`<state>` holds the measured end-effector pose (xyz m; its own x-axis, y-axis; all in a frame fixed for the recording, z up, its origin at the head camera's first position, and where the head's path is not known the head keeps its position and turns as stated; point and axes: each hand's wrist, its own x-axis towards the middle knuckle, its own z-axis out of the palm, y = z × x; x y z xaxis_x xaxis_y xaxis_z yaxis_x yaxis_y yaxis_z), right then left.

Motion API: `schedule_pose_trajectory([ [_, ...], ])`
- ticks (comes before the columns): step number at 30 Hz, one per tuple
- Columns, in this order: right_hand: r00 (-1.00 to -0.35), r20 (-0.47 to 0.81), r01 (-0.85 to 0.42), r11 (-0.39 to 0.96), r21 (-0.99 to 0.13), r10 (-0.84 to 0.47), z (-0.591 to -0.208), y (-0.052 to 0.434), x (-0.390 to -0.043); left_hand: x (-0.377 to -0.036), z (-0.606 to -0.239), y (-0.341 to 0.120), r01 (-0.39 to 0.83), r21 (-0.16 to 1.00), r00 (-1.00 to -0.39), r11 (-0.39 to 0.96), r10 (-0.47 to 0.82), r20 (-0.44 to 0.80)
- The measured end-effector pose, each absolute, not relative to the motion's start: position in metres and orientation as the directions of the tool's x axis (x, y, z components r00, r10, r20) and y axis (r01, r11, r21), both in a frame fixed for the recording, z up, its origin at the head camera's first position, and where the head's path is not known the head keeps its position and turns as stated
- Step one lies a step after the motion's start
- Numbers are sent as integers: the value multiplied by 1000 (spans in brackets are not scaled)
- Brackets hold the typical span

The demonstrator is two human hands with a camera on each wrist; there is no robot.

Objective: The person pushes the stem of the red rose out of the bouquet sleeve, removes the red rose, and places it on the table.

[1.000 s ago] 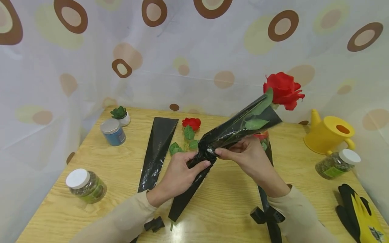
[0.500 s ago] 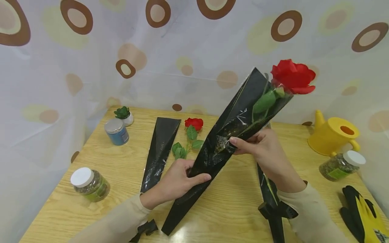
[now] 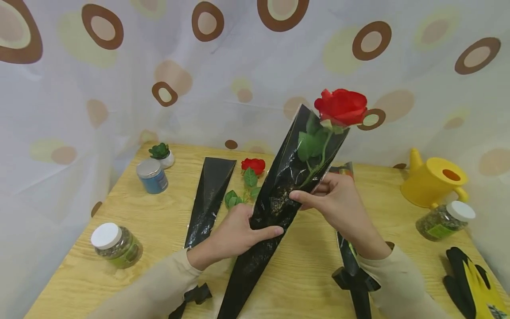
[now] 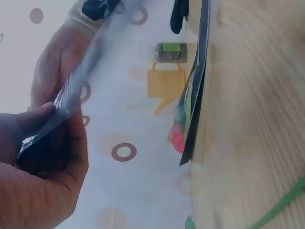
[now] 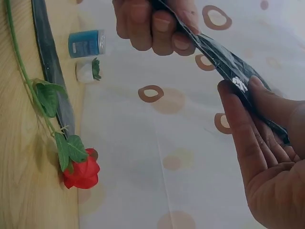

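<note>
Glossy black tapered plastic sleeve (image 3: pixel 279 199), crinkled, holding a red fabric rose (image 3: pixel 341 106) on a green stem, raised tilted above the pale wood-grain worktop (image 3: pixel 159 230), left hand (image 3: pixel 235 232) gripping its middle, right hand (image 3: pixel 334 201) pinching its edge.

I am watching my right hand (image 5: pixel 267 157) pinching the edge of a black plastic sleeve (image 5: pixel 228 64) between thumb and fingers, while my left hand (image 5: pixel 152 24) is gripping it further along. Beyond them, a red rose (image 5: pixel 82 174) is lying on the wooden table (image 5: pixel 24 181) beside another black sleeve (image 5: pixel 52 71), with a blue jar (image 5: pixel 86 44) and a small potted succulent (image 5: pixel 88 70) standing past it.
</note>
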<state>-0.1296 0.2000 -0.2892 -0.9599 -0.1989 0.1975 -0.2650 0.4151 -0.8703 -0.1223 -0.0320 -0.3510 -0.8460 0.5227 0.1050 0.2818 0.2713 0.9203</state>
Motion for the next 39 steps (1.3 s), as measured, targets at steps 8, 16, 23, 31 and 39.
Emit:
schedule_pose_trajectory([
  [8, -959, 148, -242, 423, -873, -243, -294, 200, -130, -117, -349, -27, 252, 916, -879, 311, 470, 83],
  [16, -939, 136, -265, 413, -871, -316, -295, 198, -131, -120, -355, -25, 312, 910, -886, 275, 430, 173],
  [23, -943, 238, -328, 536, -778, -232, -304, 189, -124, -122, -358, -20, 242, 948, -926, 204, 339, 164],
  [31, -924, 338, -376, 573, -729, -177, -316, 181, -120, -122, -361, -11, 230, 966, -937, 117, 293, 187],
  [39, -953, 178, -282, 507, -814, -244, -315, 188, -123, -118, -362, -14, 181, 967, -916, 177, 389, 100],
])
